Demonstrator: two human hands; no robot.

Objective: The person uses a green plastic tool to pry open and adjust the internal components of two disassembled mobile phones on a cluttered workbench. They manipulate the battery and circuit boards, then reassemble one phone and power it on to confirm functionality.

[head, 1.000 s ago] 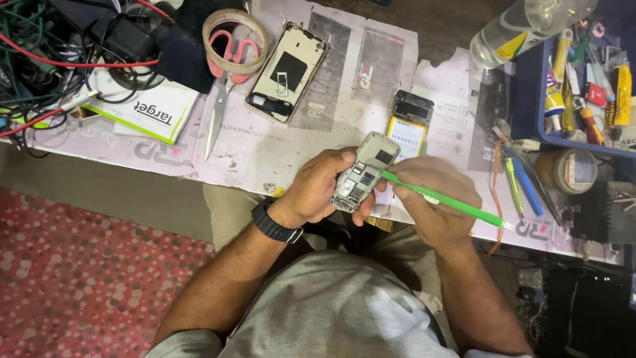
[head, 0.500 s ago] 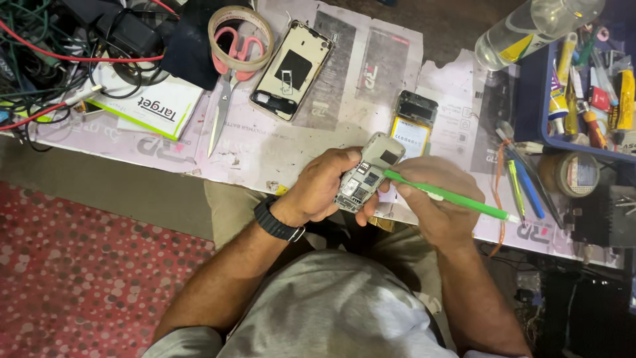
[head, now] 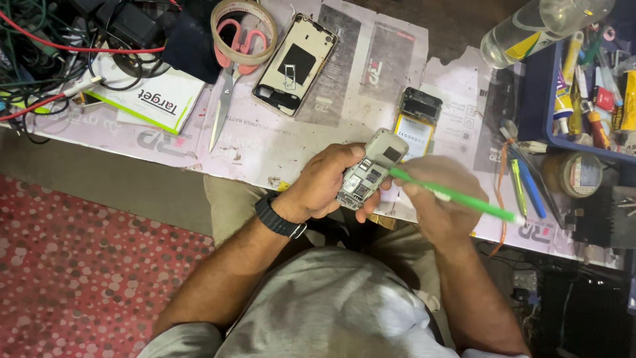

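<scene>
Above the newspaper-covered workbench point(head: 344, 93), the left hand point(head: 324, 182) is clamped around an opened small phone point(head: 371, 171), circuit board exposed, held just off the bench edge. Right hand point(head: 440, 202) pinches a green-handled tool point(head: 457, 197), its tip touching the board. Behind them lie a disassembled smartphone with battery point(head: 416, 122), a phone back frame point(head: 295, 64), scissors point(head: 232, 73) and a tape roll point(head: 244, 14).
</scene>
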